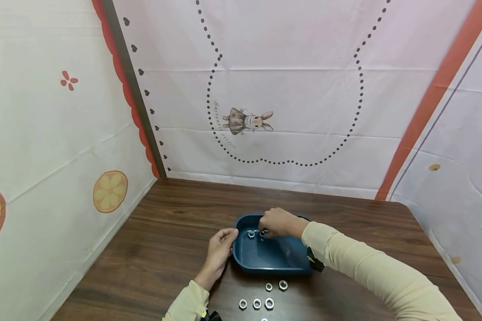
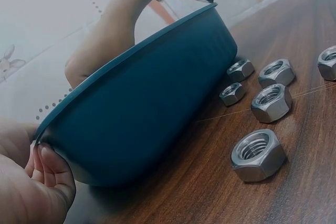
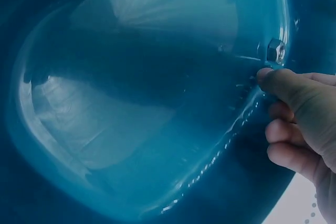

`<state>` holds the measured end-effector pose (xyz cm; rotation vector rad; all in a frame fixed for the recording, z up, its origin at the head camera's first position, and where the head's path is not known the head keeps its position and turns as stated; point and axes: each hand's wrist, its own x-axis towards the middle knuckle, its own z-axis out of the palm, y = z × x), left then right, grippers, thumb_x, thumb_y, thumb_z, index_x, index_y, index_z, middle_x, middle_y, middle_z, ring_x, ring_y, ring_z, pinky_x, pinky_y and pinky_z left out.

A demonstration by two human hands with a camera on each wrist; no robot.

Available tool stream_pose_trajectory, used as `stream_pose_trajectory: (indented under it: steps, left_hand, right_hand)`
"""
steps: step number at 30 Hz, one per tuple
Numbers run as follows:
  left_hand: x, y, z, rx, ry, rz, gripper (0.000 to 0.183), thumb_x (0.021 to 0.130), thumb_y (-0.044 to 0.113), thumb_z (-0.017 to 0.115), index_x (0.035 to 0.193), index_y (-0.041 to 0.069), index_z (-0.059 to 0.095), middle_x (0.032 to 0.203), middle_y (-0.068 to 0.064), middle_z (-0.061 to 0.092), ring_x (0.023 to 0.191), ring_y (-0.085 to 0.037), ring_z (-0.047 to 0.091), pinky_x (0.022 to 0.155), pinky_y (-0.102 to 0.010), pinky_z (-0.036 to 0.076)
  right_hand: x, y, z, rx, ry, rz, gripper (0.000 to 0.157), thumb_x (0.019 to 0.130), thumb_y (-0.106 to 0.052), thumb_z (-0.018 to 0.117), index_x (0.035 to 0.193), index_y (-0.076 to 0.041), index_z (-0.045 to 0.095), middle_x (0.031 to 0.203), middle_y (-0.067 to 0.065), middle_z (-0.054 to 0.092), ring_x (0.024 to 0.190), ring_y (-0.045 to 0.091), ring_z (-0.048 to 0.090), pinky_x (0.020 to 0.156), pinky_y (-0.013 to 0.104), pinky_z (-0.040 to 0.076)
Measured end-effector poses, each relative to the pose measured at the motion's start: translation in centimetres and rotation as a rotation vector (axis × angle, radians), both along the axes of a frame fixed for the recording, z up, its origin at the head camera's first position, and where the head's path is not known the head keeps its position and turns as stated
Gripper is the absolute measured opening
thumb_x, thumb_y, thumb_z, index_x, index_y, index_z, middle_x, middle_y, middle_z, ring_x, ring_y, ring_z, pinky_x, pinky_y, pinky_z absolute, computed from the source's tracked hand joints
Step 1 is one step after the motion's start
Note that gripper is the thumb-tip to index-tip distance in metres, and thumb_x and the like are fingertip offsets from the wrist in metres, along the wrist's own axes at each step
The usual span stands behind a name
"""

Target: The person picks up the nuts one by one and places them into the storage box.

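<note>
A deep blue rectangular tray (image 1: 265, 270) with rounded corners stands on the wooden table. My left hand (image 1: 220, 249) grips its left rim, thumb on the inner side and curled fingers (image 2: 55, 169) against the outer wall. Inside the tray, my right hand (image 1: 279, 222) reaches down near the far wall and pinches a metal nut (image 1: 263, 232), mostly hidden by the fingers. Another hex nut (image 1: 251, 234) lies on the tray floor to the left of that hand; in the right wrist view a nut (image 3: 276, 51) sits just beyond the thumb tip.
Several silver hex nuts of differing sizes lie on the table (image 1: 152, 267) in front of the tray, among them a large nut (image 2: 258, 156) and a small nut (image 2: 232, 94) close to the tray wall. Printed cloth walls (image 1: 289, 89) enclose the table's back and sides.
</note>
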<state>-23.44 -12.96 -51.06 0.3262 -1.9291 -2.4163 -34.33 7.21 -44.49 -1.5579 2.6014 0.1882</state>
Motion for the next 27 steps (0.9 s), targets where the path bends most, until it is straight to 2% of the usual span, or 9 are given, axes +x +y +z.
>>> stream_pose_trajectory:
  steps: [5, 10, 15, 20, 22, 27]
  left_hand:
    - [0.1, 0.1, -0.1, -0.007, 0.000, -0.008, 0.031, 0.100, 0.024, 0.069, 0.118, -0.001, 0.064, 0.092, -0.001, 0.065, 0.072, -0.008, 0.056, 0.061, -0.020, 0.049]
    - [0.0, 0.2, -0.1, -0.016, 0.000, 0.001, 0.031, 0.099, 0.024, 0.070, 0.116, -0.001, 0.064, 0.092, -0.002, 0.065, 0.072, -0.009, 0.056, 0.061, -0.020, 0.049]
    - [-0.1, 0.2, 0.0, -0.027, -0.001, 0.006, 0.032, 0.099, 0.025, 0.071, 0.116, -0.002, 0.064, 0.093, -0.004, 0.066, 0.072, -0.009, 0.056, 0.061, -0.020, 0.049]
    - [-0.3, 0.1, 0.0, -0.033, -0.010, 0.008, 0.028, 0.098, 0.023, 0.071, 0.114, 0.000, 0.066, 0.092, -0.005, 0.066, 0.071, -0.010, 0.056, 0.060, -0.019, 0.048]
    - [-0.4, 0.0, -0.1, -0.034, -0.019, 0.012, 0.028, 0.098, 0.023, 0.071, 0.114, 0.001, 0.066, 0.091, -0.004, 0.066, 0.070, -0.009, 0.056, 0.058, -0.019, 0.047]
    - [-0.6, -0.1, -0.3, -0.025, -0.015, 0.008, 0.034, 0.099, 0.026, 0.070, 0.118, -0.002, 0.064, 0.091, -0.002, 0.066, 0.069, -0.008, 0.054, 0.058, -0.019, 0.046]
  right_hand:
    - [0.4, 0.7, 0.4, -0.036, 0.007, 0.002, 0.019, 0.092, -0.024, 0.079, 0.109, -0.016, 0.080, 0.100, -0.004, 0.077, 0.075, 0.004, 0.068, 0.068, 0.024, 0.057]
    - [1.8, 1.9, 2.2, -0.204, 0.014, -0.038, 0.023, 0.094, -0.022, 0.076, 0.113, -0.010, 0.077, 0.092, 0.000, 0.076, 0.060, 0.002, 0.058, 0.057, 0.022, 0.050]
    - [5.1, 3.4, 3.8, -0.443, 0.070, -0.107, 0.016, 0.095, -0.021, 0.073, 0.107, -0.011, 0.078, 0.079, -0.005, 0.071, 0.052, -0.004, 0.046, 0.048, 0.018, 0.039]
    - [9.2, 4.8, 4.0, -0.635, 0.096, -0.184, 0.009, 0.094, -0.019, 0.073, 0.100, -0.014, 0.078, 0.066, -0.012, 0.060, 0.051, -0.006, 0.041, 0.047, 0.017, 0.036]
    - [10.5, 5.1, 3.8, -0.682, 0.100, -0.195, 0.007, 0.094, -0.018, 0.074, 0.098, -0.014, 0.078, 0.063, -0.014, 0.056, 0.052, -0.006, 0.040, 0.047, 0.017, 0.035]
    - [12.7, 5.6, 3.2, -0.746, 0.094, -0.212, 0.004, 0.092, -0.018, 0.075, 0.095, -0.016, 0.077, 0.067, -0.015, 0.059, 0.057, -0.007, 0.043, 0.052, 0.015, 0.039]
